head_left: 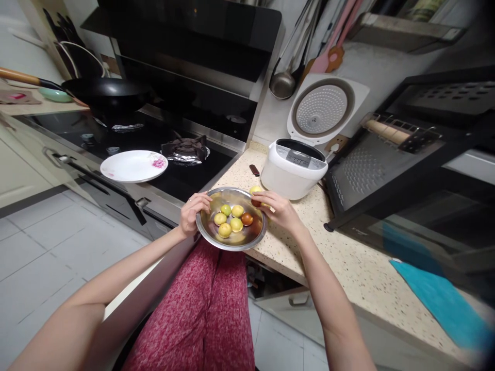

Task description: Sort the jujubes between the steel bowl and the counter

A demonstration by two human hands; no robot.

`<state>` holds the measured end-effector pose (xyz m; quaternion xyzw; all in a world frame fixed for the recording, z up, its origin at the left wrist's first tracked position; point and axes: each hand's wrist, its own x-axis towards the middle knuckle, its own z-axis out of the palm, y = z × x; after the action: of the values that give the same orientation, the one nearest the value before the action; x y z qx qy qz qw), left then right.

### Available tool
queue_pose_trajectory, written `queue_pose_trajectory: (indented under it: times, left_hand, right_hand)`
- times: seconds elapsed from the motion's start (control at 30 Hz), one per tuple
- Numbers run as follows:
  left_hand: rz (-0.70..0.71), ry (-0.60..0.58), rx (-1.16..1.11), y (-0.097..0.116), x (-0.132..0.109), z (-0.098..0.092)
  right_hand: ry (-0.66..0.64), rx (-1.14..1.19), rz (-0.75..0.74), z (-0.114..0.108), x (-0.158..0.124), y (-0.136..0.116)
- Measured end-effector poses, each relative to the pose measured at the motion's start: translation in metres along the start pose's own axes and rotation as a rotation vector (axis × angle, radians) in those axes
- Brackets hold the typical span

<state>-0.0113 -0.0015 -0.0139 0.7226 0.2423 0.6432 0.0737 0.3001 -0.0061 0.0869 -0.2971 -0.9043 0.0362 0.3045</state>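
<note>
Head view: open rice cooker at 1 o'clock just behind bowl, plate at 10 on stove. Bowl of small fruits on surface edge, mouth up, round, no long axis. Left grip clamps rim at 9 o'clock; right grip at 2, curled, can't tell on what.

No text legible from where I stand. Rice cooker: its control panel carries small markings, too blurred to read. Open lid: a small centre mark, unreadable. Plate: pink flower motif only, no lettering I can make out.
</note>
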Motion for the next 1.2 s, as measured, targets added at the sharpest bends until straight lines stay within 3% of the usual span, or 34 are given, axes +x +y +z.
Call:
queue_pose_trajectory:
  times: [0.27, 0.9, 1.2]
  left_hand:
    - [0.001, 0.012, 0.001, 0.001, 0.0, 0.0]
    - [0.036, 0.014, -0.012, 0.0, 0.0, 0.0]
    - [0.028, 0.021, 0.012, 0.004, 0.003, -0.001]
  right_hand:
    - [-0.161, 0.067, 0.064, 0.0, 0.004, -0.009]
    - [-0.098, 0.033, 0.022, 0.002, 0.001, -0.01]
    - [-0.198, 0.098, 0.006, 0.005, 0.004, -0.015]
